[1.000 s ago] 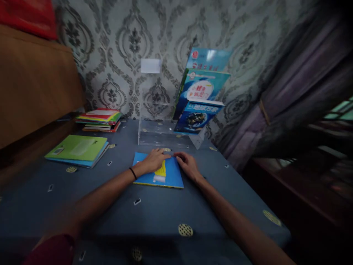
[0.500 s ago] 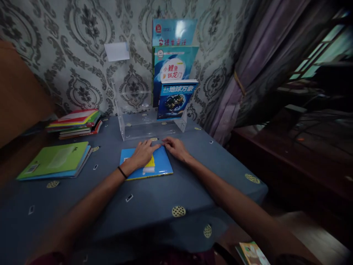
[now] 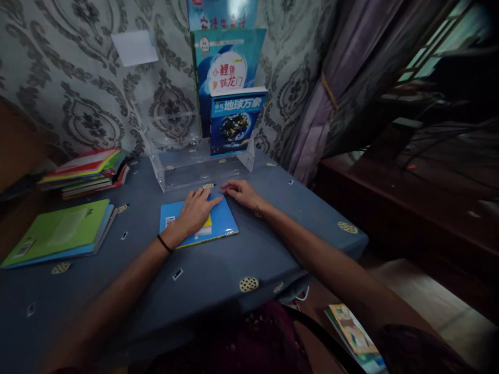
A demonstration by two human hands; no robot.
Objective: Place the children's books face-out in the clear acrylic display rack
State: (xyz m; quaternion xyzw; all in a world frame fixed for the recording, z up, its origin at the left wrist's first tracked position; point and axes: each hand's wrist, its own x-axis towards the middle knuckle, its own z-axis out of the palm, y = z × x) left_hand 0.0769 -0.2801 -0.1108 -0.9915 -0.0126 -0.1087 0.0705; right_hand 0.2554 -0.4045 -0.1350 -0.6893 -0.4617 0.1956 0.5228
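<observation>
A blue book [image 3: 224,222] lies flat on the tablecloth, a barcode showing near its left edge and a yellow-and-white patch partly covered. My left hand [image 3: 195,212], with a black band at the wrist, rests palm-down across it, fingers stretched toward the far edge. Beside the book's far right corner is my right hand [image 3: 242,195], its fingers loosely bent and nothing visible in them. Just beyond both hands stands a clear acrylic book rack [image 3: 183,177]. On its right side are a dark blue book with a globe [image 3: 236,124], a teal book [image 3: 198,67] and another blue book [image 3: 222,13].
To the left lie a green book [image 3: 62,226] on other books and a mixed stack of books [image 3: 88,163]. A white card [image 3: 135,48] tops the rack. Purple curtains [image 3: 312,130] hang at right. Below the table's front edge is an orange-and-green book [image 3: 353,330].
My view has tilted down and shifted right, so the rack appears higher and further left. Both hands keep nearly the same places at the blue book.
</observation>
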